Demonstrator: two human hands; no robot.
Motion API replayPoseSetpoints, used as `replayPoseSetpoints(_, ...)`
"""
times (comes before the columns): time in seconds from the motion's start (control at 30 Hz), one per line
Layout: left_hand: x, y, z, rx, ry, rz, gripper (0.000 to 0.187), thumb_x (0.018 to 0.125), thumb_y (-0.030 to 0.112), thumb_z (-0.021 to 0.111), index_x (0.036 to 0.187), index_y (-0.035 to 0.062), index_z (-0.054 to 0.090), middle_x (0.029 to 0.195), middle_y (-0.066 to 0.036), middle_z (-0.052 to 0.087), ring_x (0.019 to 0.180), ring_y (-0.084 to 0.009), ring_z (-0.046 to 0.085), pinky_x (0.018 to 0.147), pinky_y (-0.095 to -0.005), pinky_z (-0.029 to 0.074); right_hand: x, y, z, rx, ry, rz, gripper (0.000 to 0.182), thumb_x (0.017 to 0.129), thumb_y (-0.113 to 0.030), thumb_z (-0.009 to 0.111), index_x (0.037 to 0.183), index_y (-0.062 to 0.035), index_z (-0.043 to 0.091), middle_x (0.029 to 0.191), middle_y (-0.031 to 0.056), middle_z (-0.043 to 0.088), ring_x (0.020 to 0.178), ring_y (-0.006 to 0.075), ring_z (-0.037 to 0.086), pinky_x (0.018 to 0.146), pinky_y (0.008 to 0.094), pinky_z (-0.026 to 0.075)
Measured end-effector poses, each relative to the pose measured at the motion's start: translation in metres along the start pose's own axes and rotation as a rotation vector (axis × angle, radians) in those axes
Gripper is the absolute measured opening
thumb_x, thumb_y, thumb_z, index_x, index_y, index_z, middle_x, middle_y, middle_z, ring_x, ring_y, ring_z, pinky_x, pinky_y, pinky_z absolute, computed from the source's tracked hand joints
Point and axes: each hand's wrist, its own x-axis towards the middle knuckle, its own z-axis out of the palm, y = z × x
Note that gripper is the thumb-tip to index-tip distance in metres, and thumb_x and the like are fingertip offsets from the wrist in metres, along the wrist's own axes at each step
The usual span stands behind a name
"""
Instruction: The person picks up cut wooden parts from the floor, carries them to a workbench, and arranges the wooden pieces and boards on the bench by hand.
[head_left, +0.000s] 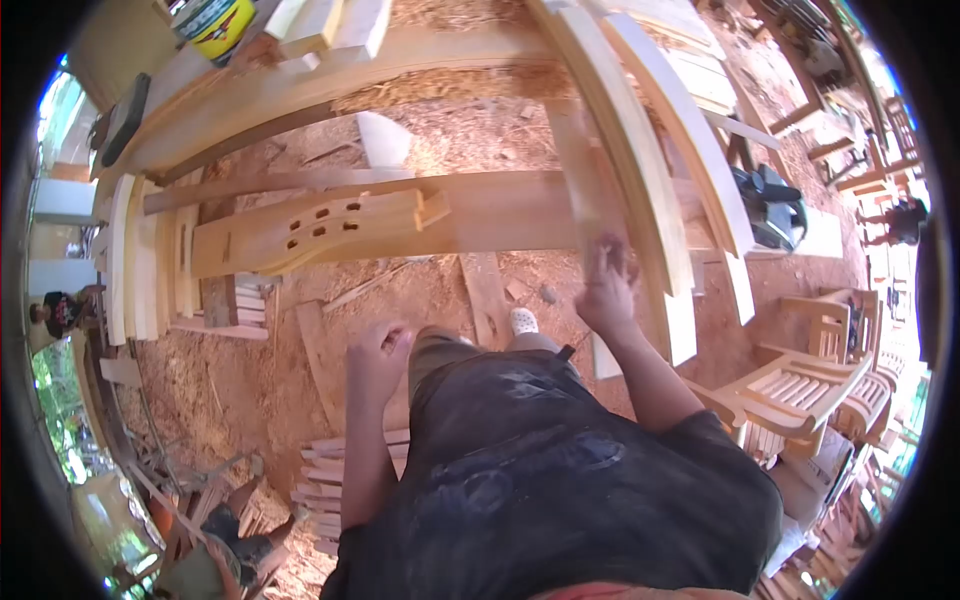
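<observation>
My right hand (608, 285) is raised at the right end of a wide wooden board (510, 212), its fingers apart and slightly blurred, overlapping the edge of a long timber (640, 180) in this view. Beside my thigh, my left hand (380, 345) hangs with its fingers curled in; nothing shows in it. On the board lies a shaped wooden piece (330, 228) with several dark slots cut through it and a tenon-like block at its right end. A narrow upright plank (582, 170) crosses the board near my right hand.
Wood shavings (470, 88) cover a long beam (250, 100) at the back. A yellow and black tub (215, 28) stands back left. Planks (130, 260) stack on the left. A dark power tool (770, 205) and slatted wooden chairs (800, 390) are at right. A person (235, 545) is at lower left.
</observation>
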Motion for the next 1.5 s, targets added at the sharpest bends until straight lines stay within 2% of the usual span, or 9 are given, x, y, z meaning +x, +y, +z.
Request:
replayPoseSetpoints(0.13, 0.061, -0.024, -0.030, 0.220, 0.219, 0.295, 0.041, 0.081, 0.016, 0.085, 0.120, 0.0076, 0.074, 0.121, -0.015, 0.071, 0.113, -0.0315, 0.069, 0.096, -0.0414, 0.056, 0.009, 0.000, 0.030, -0.181, 0.052, 0.102, 0.096, 0.080, 0.000, 0.062, 0.166, -0.0049, 0.020, 0.174, 0.0247, 0.018, 0.163, 0.0405, 0.010, 0.127, 0.0659, 0.010)
replayPoseSetpoints(0.27, 0.141, -0.037, -0.095, 0.515, 0.157, 0.415, 0.085, 0.076, 0.019, 0.090, 0.152, 0.0275, 0.052, 0.155, -0.013, 0.049, 0.147, -0.0352, 0.043, 0.118, -0.0555, 0.037, 0.024, -0.010, 0.056, -0.210, 0.272, 0.149, 0.086, 0.085, 0.005, 0.056, 0.164, -0.0011, 0.024, 0.168, 0.0284, 0.031, 0.161, 0.0406, 0.022, 0.130, 0.0577, 0.013)
replayPoseSetpoints(0.37, 0.208, -0.064, -0.125, 0.775, -0.019, 0.462, 0.102, 0.079, 0.021, 0.087, 0.164, 0.0331, 0.033, 0.158, -0.014, 0.043, 0.148, -0.0354, 0.040, 0.119, -0.0579, 0.035, 0.032, -0.022, 0.063, -0.243, 0.319, 0.217, 0.080, 0.086, 0.007, 0.052, 0.163, 0.0019, 0.027, 0.167, 0.0280, 0.035, 0.158, 0.0402, 0.028, 0.131, 0.0525, 0.018)
replayPoseSetpoints(0.5, 0.258, -0.078, -0.132, 0.759, -0.497, 0.303, 0.092, 0.091, 0.025, 0.074, 0.168, 0.0340, 0.026, 0.145, -0.021, 0.052, 0.137, -0.0375, 0.053, 0.110, -0.0525, 0.046, 0.043, -0.018, 0.078, -0.260, 0.400, 0.167, 0.079, 0.087, 0.009, 0.047, 0.163, 0.0024, 0.028, 0.164, 0.0281, 0.038, 0.158, 0.0399, 0.030, 0.130, 0.0505, 0.024)
replayPoseSetpoints(0.6, 0.259, -0.093, -0.130, 0.747, -0.399, 0.424, 0.088, 0.093, 0.024, 0.071, 0.168, 0.0331, 0.026, 0.136, -0.018, 0.057, 0.125, -0.0373, 0.062, 0.105, -0.0510, 0.050, 0.037, -0.040, 0.070, -0.161, 0.404, 0.176, 0.081, 0.087, 0.009, 0.046, 0.165, -0.0032, 0.029, 0.168, 0.0257, 0.034, 0.158, 0.0396, 0.028, 0.129, 0.0527, 0.026)
replayPoseSetpoints(0.8, 0.260, -0.120, -0.135, 0.690, -0.354, 0.337, 0.089, 0.088, 0.037, 0.076, 0.165, 0.0346, 0.031, 0.140, -0.017, 0.057, 0.129, -0.0374, 0.060, 0.111, -0.0514, 0.046, 0.027, -0.098, 0.062, -0.118, 0.341, 0.362, 0.079, 0.089, 0.006, 0.047, 0.165, -0.0097, 0.032, 0.171, 0.0179, 0.032, 0.160, 0.0380, 0.025, 0.126, 0.0626, 0.025)
replayPoseSetpoints(0.97, 0.255, -0.170, -0.185, 0.615, -0.138, 0.045, 0.087, 0.082, 0.043, 0.080, 0.158, 0.0300, 0.040, 0.138, -0.016, 0.061, 0.119, -0.0400, 0.066, 0.103, -0.0537, 0.054, 0.032, -0.089, 0.073, -0.140, 0.381, 0.352, 0.078, 0.089, 0.004, 0.051, 0.164, -0.0095, 0.033, 0.169, 0.0184, 0.035, 0.157, 0.0396, 0.029, 0.124, 0.0648, 0.027)
replayPoseSetpoints(1.03, 0.252, -0.189, -0.209, 0.625, -0.033, -0.006, 0.078, 0.089, 0.021, 0.067, 0.161, 0.0298, 0.039, 0.129, -0.019, 0.065, 0.113, -0.0406, 0.069, 0.096, -0.0541, 0.057, 0.033, -0.075, 0.080, -0.181, 0.389, 0.359, 0.078, 0.089, 0.003, 0.052, 0.164, -0.0094, 0.034, 0.168, 0.0185, 0.037, 0.157, 0.0406, 0.030, 0.124, 0.0655, 0.027)
replayPoseSetpoints(1.5, 0.282, -0.276, -0.306, 0.560, 0.085, -0.312, 0.108, 0.072, 0.028, 0.088, 0.164, 0.0265, 0.032, 0.140, -0.015, 0.060, 0.129, -0.0380, 0.061, 0.104, -0.0538, 0.055, 0.017, -0.077, 0.089, -0.209, 0.349, 0.221, 0.075, 0.083, 0.005, 0.055, 0.156, -0.0048, 0.043, 0.154, 0.0250, 0.050, 0.144, 0.0449, 0.044, 0.120, 0.0586, 0.035)
